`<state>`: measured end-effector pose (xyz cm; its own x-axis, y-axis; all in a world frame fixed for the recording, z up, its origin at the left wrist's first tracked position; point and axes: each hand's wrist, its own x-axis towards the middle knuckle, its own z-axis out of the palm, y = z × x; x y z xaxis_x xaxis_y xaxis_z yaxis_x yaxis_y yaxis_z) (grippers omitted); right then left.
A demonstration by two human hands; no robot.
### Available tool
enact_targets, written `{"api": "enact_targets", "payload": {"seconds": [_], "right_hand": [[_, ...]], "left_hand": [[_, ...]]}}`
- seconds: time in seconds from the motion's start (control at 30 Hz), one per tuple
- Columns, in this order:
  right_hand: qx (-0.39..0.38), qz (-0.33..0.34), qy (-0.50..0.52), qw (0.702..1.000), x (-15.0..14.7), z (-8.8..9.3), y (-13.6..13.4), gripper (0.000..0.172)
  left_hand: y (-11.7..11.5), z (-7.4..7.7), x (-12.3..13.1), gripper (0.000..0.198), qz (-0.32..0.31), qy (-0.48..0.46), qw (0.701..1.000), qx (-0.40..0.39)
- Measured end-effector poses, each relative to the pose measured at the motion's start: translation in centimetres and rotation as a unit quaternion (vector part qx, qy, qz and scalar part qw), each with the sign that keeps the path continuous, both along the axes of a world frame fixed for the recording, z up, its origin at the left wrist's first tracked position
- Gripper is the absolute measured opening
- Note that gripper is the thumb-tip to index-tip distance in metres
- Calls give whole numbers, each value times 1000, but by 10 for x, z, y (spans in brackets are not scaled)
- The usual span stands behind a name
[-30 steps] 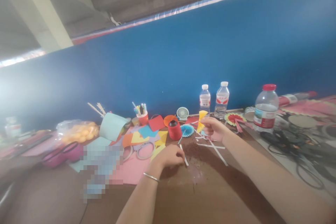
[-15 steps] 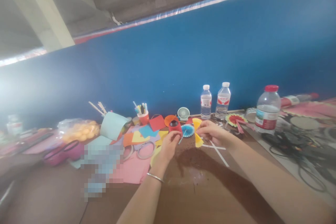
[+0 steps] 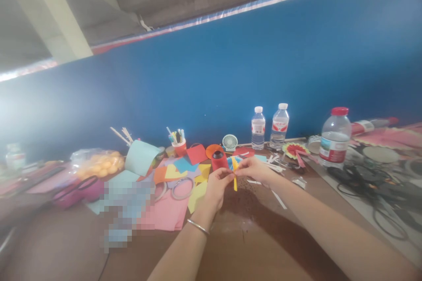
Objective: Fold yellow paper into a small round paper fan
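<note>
1. Head view: our left hand [image 3: 215, 185] and right hand [image 3: 255, 170] are close together, fingertips of both pinched on a folded yellow paper [image 3: 235, 183] between them, seemingly held just above the worktop [image 3: 244, 250]

2. The paper's narrow lower end hangs below our fingertips; its upper part is partly hidden, so we cannot tell how evenly the folds lie

3. We judge the folds the weak point: too hard a squeeze, or a pull from one side only, could crease them off line or tear the sheet

4. If either pinch loosens, the folds could spring apart, since paper like this tends to push back

5. The red cone [image 3: 219, 162] stands just beyond our left hand, and a forward nudge of the knuckles might tip it

6. The blue paper fan [image 3: 230, 162] is behind the yellow piece, where a careless push could crush its pleats

7. The white strips [image 3: 273, 166] lie near our right hand, and a dragging wrist might scatter them
</note>
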<state>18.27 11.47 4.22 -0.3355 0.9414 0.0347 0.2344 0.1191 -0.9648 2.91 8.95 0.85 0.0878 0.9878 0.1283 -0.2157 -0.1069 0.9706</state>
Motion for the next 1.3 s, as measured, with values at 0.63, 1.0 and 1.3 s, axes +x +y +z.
{"api": "enact_targets", "payload": {"seconds": [0.63, 1.0, 1.3], "right_hand": [[244, -32, -268, 931, -7, 5, -10, 20], [315, 31, -515, 796, -19, 23, -38, 20], [318, -27, -412, 853, 0, 33, -21, 17]], "left_hand": [[7, -6, -7, 21, 109, 107, 988, -39], [3, 9, -15, 9, 203, 403, 890, 68], [-7, 13, -8, 11, 24, 414, 899, 143]]}}
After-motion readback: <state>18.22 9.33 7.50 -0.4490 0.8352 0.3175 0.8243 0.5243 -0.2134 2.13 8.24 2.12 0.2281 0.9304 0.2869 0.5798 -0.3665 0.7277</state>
